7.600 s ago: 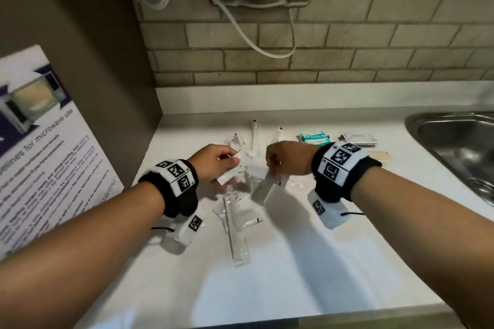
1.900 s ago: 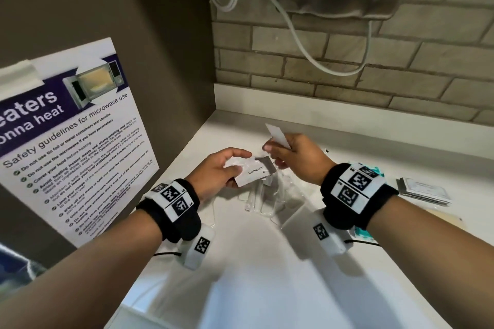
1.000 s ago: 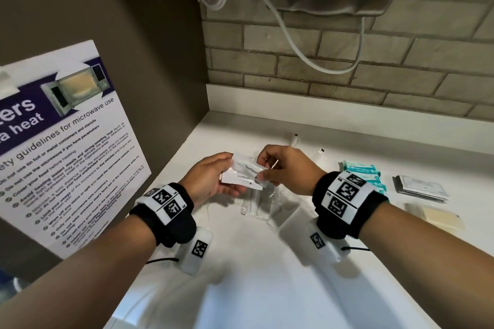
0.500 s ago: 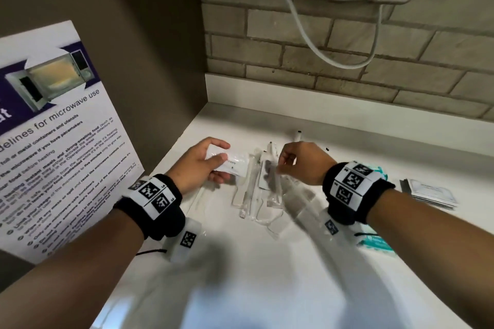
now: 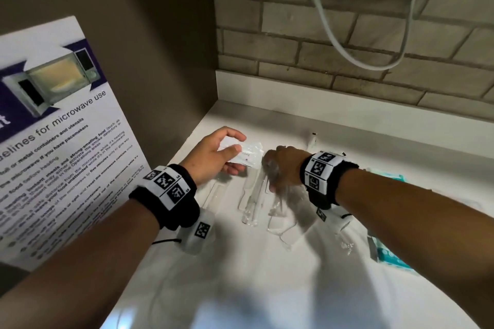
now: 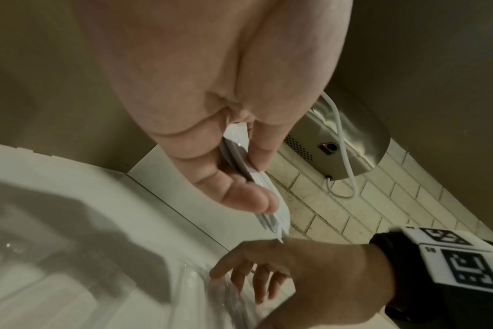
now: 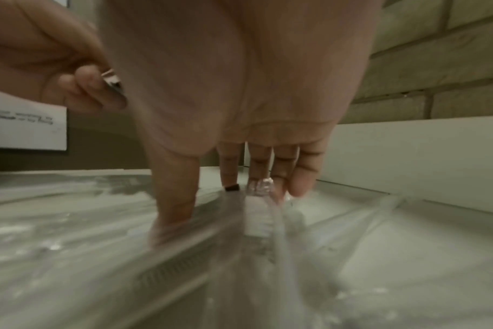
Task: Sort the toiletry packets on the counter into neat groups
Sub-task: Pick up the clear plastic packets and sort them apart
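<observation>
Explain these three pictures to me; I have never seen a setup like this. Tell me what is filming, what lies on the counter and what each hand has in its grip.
No machine is at work here: a person sorts with bare hands and wears three cameras. The head view looks down from the forehead; the other two look along each hand from the black wrist bands with printed square codes.

The left hand holds a few flat white toothpaste sachets pinched between thumb and fingers; the left wrist view shows them edge-on.

The right hand reaches down with fairly straight fingers onto crinkly clear plastic packets; blur hides whether it has taken a firm grip.

On the white counter lie more long clear packets and, to the right, teal packets.

On the brick wall hangs a steel hand dryer; at left stands a microwave safety poster.
</observation>
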A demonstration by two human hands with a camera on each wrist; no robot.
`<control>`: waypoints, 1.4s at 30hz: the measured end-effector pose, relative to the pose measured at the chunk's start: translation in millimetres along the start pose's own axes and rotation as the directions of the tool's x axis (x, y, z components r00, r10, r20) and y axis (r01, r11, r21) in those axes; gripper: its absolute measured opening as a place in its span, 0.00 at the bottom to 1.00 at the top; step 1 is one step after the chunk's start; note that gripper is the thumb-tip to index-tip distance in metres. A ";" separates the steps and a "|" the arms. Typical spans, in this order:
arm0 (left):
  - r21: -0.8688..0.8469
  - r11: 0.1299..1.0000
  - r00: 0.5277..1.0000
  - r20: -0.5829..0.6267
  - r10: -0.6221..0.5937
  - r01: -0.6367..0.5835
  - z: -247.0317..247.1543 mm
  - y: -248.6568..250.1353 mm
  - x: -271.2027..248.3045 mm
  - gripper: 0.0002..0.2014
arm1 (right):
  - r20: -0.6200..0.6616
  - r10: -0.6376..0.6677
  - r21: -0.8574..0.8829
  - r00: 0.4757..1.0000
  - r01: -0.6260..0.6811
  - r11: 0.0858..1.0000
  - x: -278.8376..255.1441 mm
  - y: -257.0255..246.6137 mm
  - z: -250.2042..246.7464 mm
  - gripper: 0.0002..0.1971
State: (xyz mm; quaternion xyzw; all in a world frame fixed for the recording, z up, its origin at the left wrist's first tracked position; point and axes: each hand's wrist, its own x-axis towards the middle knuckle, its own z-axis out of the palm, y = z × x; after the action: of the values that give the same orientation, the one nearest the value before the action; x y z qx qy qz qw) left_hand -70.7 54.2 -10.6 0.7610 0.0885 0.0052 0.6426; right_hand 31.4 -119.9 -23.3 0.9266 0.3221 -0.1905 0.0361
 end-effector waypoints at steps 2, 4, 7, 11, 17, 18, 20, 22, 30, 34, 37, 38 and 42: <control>-0.001 1.000 1.000 -0.011 -0.007 0.007 2.0 -0.3 0.5 0.06 | -0.082 -0.002 0.066 0.997 0.008 0.998 4.9 1.4 -1.2 0.21; -0.008 1.000 0.999 -0.038 -0.023 0.023 1.6 -1.6 1.8 0.06 | -0.162 -0.022 0.109 0.986 0.040 0.993 5.6 2.6 -4.4 0.11; -0.049 0.999 0.994 -0.109 -0.022 0.016 -3.7 -3.4 3.7 0.08 | -0.265 -0.083 0.248 0.961 0.151 0.957 -2.1 3.9 -16.1 0.04; -0.112 0.994 0.977 -0.211 -0.010 -0.014 -10.3 -1.7 3.8 0.11 | -0.373 -0.097 0.490 0.923 0.285 0.824 -23.2 9.9 -35.2 0.04; -0.193 0.981 0.996 -0.086 -0.009 -0.007 12.2 10.6 -4.5 0.13 | -0.347 -0.042 0.779 0.937 0.313 0.543 -61.4 9.8 -44.9 0.09; -0.221 0.975 0.999 -0.045 -0.003 -0.007 19.4 14.2 -7.9 0.12 | -0.346 -0.026 0.778 0.938 0.303 0.551 -65.3 9.8 -43.1 0.09; -0.262 0.965 1.000 0.014 0.006 -0.002 33.6 21.5 -15.5 0.14 | -0.356 0.009 0.758 0.935 0.283 0.588 -75.3 11.6 -36.9 0.10; -0.269 0.963 0.997 0.072 0.006 0.014 44.2 25.7 -21.4 0.16 | -0.359 0.055 0.748 0.932 0.252 0.614 -86.8 13.7 -27.4 0.09; 0.016 0.997 0.949 0.309 0.067 -0.075 72.7 13.5 -53.3 0.09 | -0.297 0.150 0.574 0.943 0.050 0.818 -139.1 7.0 10.5 0.35; 0.233 0.958 0.903 0.426 0.056 -0.169 79.7 0.2 -71.8 0.11 | -0.151 0.051 0.516 0.987 0.034 0.856 -167.0 0.8 32.7 0.20; 0.404 0.881 0.848 0.530 -0.007 -0.246 85.9 -3.5 -90.1 0.13 | -0.134 0.036 0.431 0.990 0.026 0.902 -182.7 -4.9 48.6 0.08; 0.525 0.788 0.827 0.561 -0.036 -0.322 87.6 -3.5 -94.1 0.12 | -0.129 0.031 0.389 0.991 0.021 0.921 -185.7 -7.0 53.9 0.06; 0.751 0.426 0.792 0.599 -0.119 -0.504 98.4 -10.9 -109.1 0.04 | -0.060 0.045 0.300 0.997 -0.024 0.954 -197.1 -16.9 78.6 0.05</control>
State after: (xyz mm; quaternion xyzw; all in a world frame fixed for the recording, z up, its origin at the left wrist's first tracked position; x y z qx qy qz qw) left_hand -167.5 -55.7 -26.9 0.9487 -0.2120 -0.1911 0.1364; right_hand -146.8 -236.4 -20.8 0.9327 0.2744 -0.2055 -0.1117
